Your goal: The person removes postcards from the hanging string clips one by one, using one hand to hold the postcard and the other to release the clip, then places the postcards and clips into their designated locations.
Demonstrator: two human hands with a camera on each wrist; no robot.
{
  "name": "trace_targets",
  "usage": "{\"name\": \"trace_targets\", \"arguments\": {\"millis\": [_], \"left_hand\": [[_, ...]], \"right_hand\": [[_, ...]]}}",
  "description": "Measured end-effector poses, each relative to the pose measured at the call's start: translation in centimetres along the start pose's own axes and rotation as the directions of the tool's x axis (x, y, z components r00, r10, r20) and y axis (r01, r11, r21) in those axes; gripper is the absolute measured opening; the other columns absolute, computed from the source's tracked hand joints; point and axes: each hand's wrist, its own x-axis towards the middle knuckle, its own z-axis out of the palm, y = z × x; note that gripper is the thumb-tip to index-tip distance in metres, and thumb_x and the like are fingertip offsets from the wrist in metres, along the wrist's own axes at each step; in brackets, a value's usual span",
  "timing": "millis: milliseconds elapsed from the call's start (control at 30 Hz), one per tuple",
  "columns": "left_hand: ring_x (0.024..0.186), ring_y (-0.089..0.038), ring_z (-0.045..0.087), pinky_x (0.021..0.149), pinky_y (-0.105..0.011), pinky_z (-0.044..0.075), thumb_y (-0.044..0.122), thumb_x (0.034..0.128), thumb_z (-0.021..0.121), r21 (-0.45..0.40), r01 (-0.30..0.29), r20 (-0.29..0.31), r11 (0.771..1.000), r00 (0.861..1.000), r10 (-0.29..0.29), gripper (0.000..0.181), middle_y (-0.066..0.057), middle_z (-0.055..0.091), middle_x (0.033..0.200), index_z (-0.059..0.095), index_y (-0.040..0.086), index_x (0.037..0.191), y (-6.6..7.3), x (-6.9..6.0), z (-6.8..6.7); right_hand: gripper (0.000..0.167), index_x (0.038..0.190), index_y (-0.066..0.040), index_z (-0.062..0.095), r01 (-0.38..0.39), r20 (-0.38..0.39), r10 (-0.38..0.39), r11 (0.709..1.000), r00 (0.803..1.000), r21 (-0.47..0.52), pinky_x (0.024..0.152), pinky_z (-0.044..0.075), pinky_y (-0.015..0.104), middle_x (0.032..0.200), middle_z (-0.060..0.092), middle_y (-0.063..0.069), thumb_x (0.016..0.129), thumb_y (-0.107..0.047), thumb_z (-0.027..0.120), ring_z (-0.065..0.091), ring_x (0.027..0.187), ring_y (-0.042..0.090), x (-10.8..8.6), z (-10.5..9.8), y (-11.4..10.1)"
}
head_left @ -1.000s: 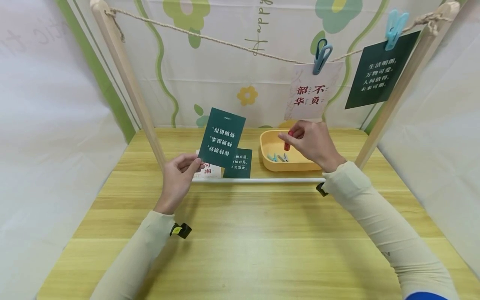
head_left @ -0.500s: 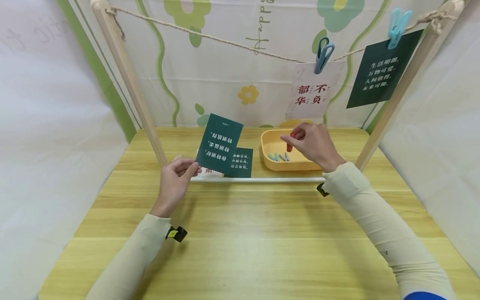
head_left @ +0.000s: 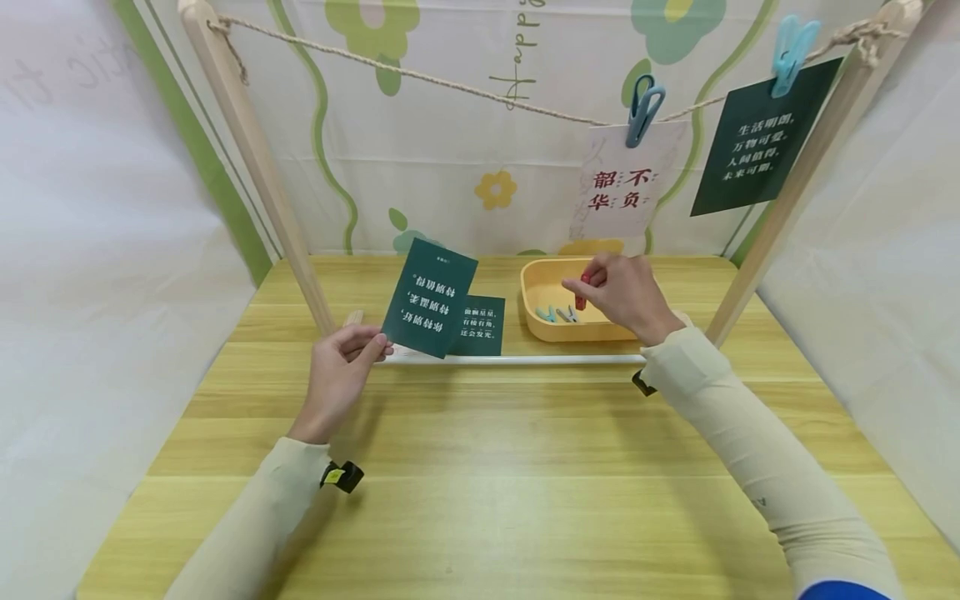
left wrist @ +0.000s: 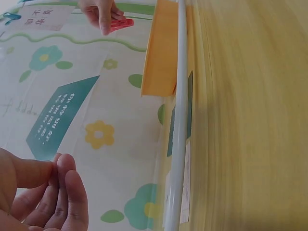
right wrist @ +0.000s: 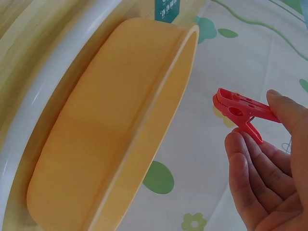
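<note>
Between thumb and fingertips my left hand pinches the lower left corner of a dark green card, held tilted with its white writing upside down in the head view. My right hand holds a red clothespin by its handles, over the yellow basket; in the right wrist view its jaws are together. Another green card lies on the table, partly covered by the held one. Under my left fingertips a pale card shows only a strip.
A rope spans two wooden posts. On it a blue clothespin holds a pale card, and a light blue one holds a green card. Small clothespins lie in the basket. A white bar crosses in front.
My left hand has drifted down and left with the green card, uncovering more of the green card on the table and covering more of the pale one. My right hand has lowered slightly with the clothespin.
</note>
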Motion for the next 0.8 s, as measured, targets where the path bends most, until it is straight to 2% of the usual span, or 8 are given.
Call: {"name": "trace_targets", "arguments": {"millis": [133, 300, 567, 667, 800], "left_hand": [[0.095, -0.007, 0.074, 0.090, -0.018, 0.061, 0.017, 0.1060, 0.066, 0.005, 0.006, 0.002, 1.000, 1.000, -0.006, 0.028, -0.001, 0.079, 0.103, 0.069, -0.003, 0.125, -0.1, -0.2, -0.3], [0.092, -0.004, 0.075, 0.089, -0.019, 0.062, 0.014, 0.1058, 0.065, 0.003, 0.004, -0.003, 1.000, 1.000, -0.004, 0.026, -0.015, 0.079, 0.109, 0.069, -0.005, 0.124, -0.2, -0.3, -0.6], [0.091, -0.003, 0.074, 0.089, -0.020, 0.062, 0.012, 0.1058, 0.065, 0.004, -0.013, 0.001, 1.000, 1.000, 0.013, 0.026, -0.010, 0.079, 0.105, 0.069, -0.007, 0.122, -0.6, -0.6, -1.3], [0.091, -0.004, 0.075, 0.089, -0.020, 0.062, 0.011, 0.1055, 0.065, 0.004, -0.009, 0.001, 1.000, 1.000, 0.009, 0.026, -0.008, 0.079, 0.104, 0.069, -0.008, 0.122, -0.7, -0.6, -1.5], [0.090, -0.005, 0.075, 0.088, -0.020, 0.063, 0.010, 0.1049, 0.066, 0.019, 0.001, 0.000, 1.000, 1.000, -0.001, 0.024, -0.012, 0.079, 0.105, 0.070, -0.007, 0.121, -0.8, -0.8, -1.8]], "right_hand": [[0.035, 0.098, -0.007, 0.075, -0.022, 0.020, 0.022, 1.000, 1.000, -0.016, 0.066, 0.055, 0.033, 0.088, 0.081, 0.010, 0.097, -0.041, 0.077, 0.074, 0.078, 0.024, 0.0, 0.3, 0.2], [0.034, 0.098, -0.007, 0.074, -0.031, 0.035, 0.031, 0.999, 0.999, -0.015, 0.069, 0.059, 0.039, 0.091, 0.081, 0.011, 0.097, -0.041, 0.078, 0.074, 0.079, 0.024, 0.1, 0.7, 0.5], [0.034, 0.098, -0.005, 0.074, -0.002, 0.053, 0.003, 1.000, 0.999, -0.031, 0.078, 0.062, 0.045, 0.089, 0.080, 0.011, 0.097, -0.039, 0.078, 0.075, 0.082, 0.025, 0.4, 1.3, 0.6], [0.033, 0.096, -0.006, 0.074, -0.007, 0.055, 0.009, 0.999, 0.998, -0.033, 0.076, 0.061, 0.043, 0.087, 0.080, 0.009, 0.096, -0.039, 0.079, 0.074, 0.080, 0.024, 0.5, 1.5, 0.7], [0.031, 0.093, -0.008, 0.074, -0.016, 0.059, 0.017, 1.000, 0.998, -0.016, 0.070, 0.058, 0.038, 0.083, 0.079, 0.005, 0.096, -0.038, 0.079, 0.073, 0.076, 0.021, 0.4, 1.7, 0.6]]}}
